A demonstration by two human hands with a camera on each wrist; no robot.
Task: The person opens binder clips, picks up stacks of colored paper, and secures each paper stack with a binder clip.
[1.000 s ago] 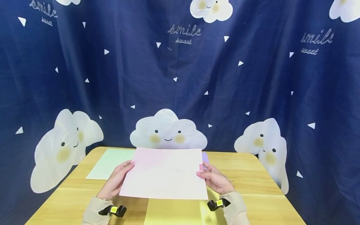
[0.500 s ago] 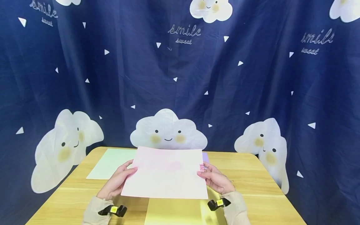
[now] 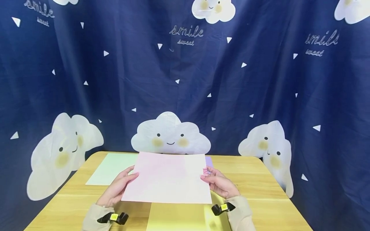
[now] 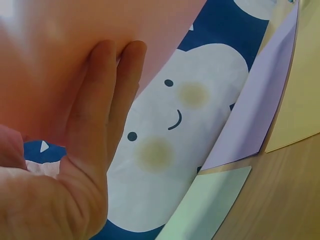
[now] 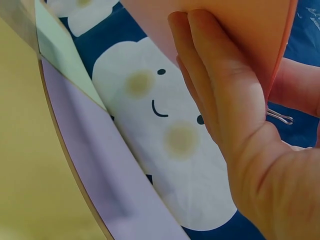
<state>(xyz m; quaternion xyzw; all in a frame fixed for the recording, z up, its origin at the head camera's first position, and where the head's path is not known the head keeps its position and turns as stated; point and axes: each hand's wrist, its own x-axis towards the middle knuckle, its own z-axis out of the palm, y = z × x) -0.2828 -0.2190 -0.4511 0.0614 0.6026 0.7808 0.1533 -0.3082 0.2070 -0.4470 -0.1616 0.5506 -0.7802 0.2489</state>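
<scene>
Pale pink paper (image 3: 169,178) is held up over the table in both hands, lying wide and slightly bowed. My left hand (image 3: 117,186) pinches its left edge, thumb on the front; in the left wrist view its fingers (image 4: 95,100) stretch across the back. On the right edge, my right hand (image 3: 221,183) grips in the same way, fingers (image 5: 225,65) behind. A pink clip (image 3: 205,171) sits on that edge beside the right hand, its silver wire handle (image 5: 280,116) sticking out. Whether the paper is one sheet or several, I cannot tell.
A yellow sheet (image 3: 176,218) lies on the wooden table (image 3: 271,208) below the pink paper. Pale green paper (image 3: 101,171) is at the back left, and purple paper (image 3: 209,161) shows partly behind the pink. A blue cloud-print curtain (image 3: 225,128) hangs behind the table.
The left thumb has slid slightly inward and down the left edge of the pink paper, which tilts a little differently. The head view has turned slightly right. Both hands keep their hold.
</scene>
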